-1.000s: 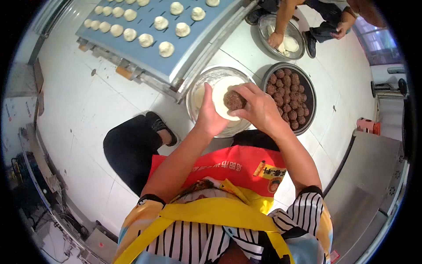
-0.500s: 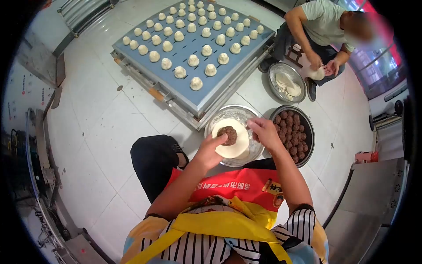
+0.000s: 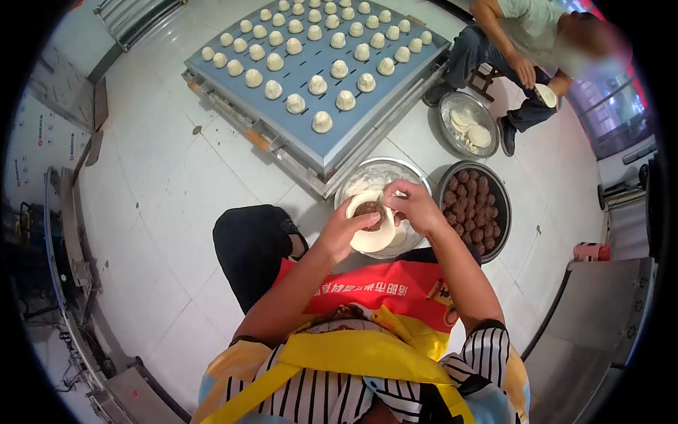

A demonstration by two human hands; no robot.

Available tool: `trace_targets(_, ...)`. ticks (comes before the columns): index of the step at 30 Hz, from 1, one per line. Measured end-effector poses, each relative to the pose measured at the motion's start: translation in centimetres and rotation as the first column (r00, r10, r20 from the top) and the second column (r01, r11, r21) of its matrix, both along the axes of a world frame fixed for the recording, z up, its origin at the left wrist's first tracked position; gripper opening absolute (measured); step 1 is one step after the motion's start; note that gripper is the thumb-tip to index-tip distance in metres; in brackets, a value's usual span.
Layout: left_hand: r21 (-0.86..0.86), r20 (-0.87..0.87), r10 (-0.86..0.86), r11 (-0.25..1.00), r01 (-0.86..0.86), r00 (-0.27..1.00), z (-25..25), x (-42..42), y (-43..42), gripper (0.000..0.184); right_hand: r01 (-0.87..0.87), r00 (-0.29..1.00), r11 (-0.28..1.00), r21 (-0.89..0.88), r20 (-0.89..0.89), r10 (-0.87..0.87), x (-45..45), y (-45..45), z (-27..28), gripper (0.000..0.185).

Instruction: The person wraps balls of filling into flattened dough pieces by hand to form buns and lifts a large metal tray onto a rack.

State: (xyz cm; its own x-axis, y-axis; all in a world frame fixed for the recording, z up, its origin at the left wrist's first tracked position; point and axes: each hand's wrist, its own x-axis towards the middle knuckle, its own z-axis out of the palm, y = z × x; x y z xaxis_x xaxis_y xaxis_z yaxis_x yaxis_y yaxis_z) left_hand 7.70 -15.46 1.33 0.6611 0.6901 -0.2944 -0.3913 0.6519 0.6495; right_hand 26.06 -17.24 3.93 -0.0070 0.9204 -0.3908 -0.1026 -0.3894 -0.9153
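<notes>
A round, pale dough wrapper (image 3: 372, 242) rests in my left hand (image 3: 339, 230), whose thumb presses on a brown ball of filling (image 3: 366, 213) at its middle. The fingers underneath are hidden by the dough. My right hand (image 3: 414, 208) is closed on the wrapper's right upper edge, pinching it between thumb and fingers. The edge curls up around the filling there. Directly below both hands is a metal bowl (image 3: 408, 168) dusted with flour, with more dough wrappers partly visible inside.
At right, a dark-rimmed bowl (image 3: 506, 206) holds many filling balls (image 3: 472, 208). Beyond it another metal bowl (image 3: 448, 134) contains dough wrappers. A seated co-worker (image 3: 526, 42) handles a wrapper (image 3: 545, 95). Rows of shaped buns (image 3: 322, 121) stand on a large blue tray (image 3: 311, 153).
My right hand has moved left onto the wrapper and gripped its edge, which now folds upward. The co-worker's hands have moved apart, with the wrapper now in one of them.
</notes>
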Motion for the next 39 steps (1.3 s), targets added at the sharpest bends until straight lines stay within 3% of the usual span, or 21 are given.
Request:
trace_targets(3,0.007,-0.083,-0.064,0.998,0.065,0.994,-1.3,-0.1,0.3,0.043,-0.099,0.98,0.992,0.083,0.182,0.083,0.2,-0.1,-1.9,0.01)
trace_targets(6,0.086,-0.085,0.079,0.994,-0.072,0.993,-1.8,0.2,-0.3,0.043,-0.036,0.954,0.988,0.15,0.299,-0.011,-0.3,-0.3,-1.9,0.01)
trace_targets(9,0.155,-0.114,0.108,0.984,-0.09,0.988,-1.7,0.4,-0.3,0.044,0.053,0.99,0.984,0.17,0.122,-0.074,-0.6,0.0,-1.8,0.009)
trace_targets(13,0.132,-0.125,0.031,0.991,-0.014,0.992,-1.6,-0.2,0.2,0.049,-0.053,0.992,0.983,0.175,0.119,0.032,-0.1,-0.1,-1.3,0.008)
trace_targets(16,0.1,-0.174,-0.068,0.991,0.086,0.982,-1.8,-0.5,0.7,0.05,-0.038,0.999,0.984,0.173,0.027,0.034,0.0,-0.1,-2.3,0.008)
trace_targets(19,0.091,-0.171,-0.062,0.993,0.079,0.983,-2.4,-0.4,0.8,0.05,-0.082,0.991,0.983,0.164,0.116,0.063,0.3,-0.3,-3.1,0.009)
trace_targets(22,0.223,-0.243,0.098,0.974,-0.042,0.965,-2.4,0.0,0.5,0.051,0.042,0.986,0.983,0.178,0.153,-0.069,-0.1,-0.3,-2.5,0.009)
trace_targets(23,0.246,-0.297,0.136,0.967,-0.062,0.945,-1.7,0.2,0.3,0.052,0.051,0.997,0.988,0.143,0.057,-0.059,-0.1,-0.1,-2.5,0.01)
trace_targets(28,0.241,-0.29,0.028,0.969,0.045,0.957,-0.3,-0.8,0.9,0.053,-0.085,0.995,0.955,0.284,0.077,0.066,0.2,-0.1,-2.2,0.009)
trace_targets(33,0.219,-0.282,-0.054,0.969,0.119,0.958,-1.0,-0.9,1.6,0.05,-0.052,0.995,0.959,0.278,0.092,0.027,0.0,-0.2,-2.8,0.008)
trace_targets(36,0.359,-0.365,0.179,0.933,-0.039,0.914,-2.7,-0.3,1.5,0.049,-0.026,0.991,0.974,0.226,0.132,-0.004,-0.2,0.0,-2.1,0.007)
trace_targets(39,0.5,-0.455,0.176,0.861,0.088,0.873,-3.1,-0.6,1.7,0.05,-0.098,0.978,0.963,0.252,0.205,0.046,-0.3,0.1,-2.1,0.006)
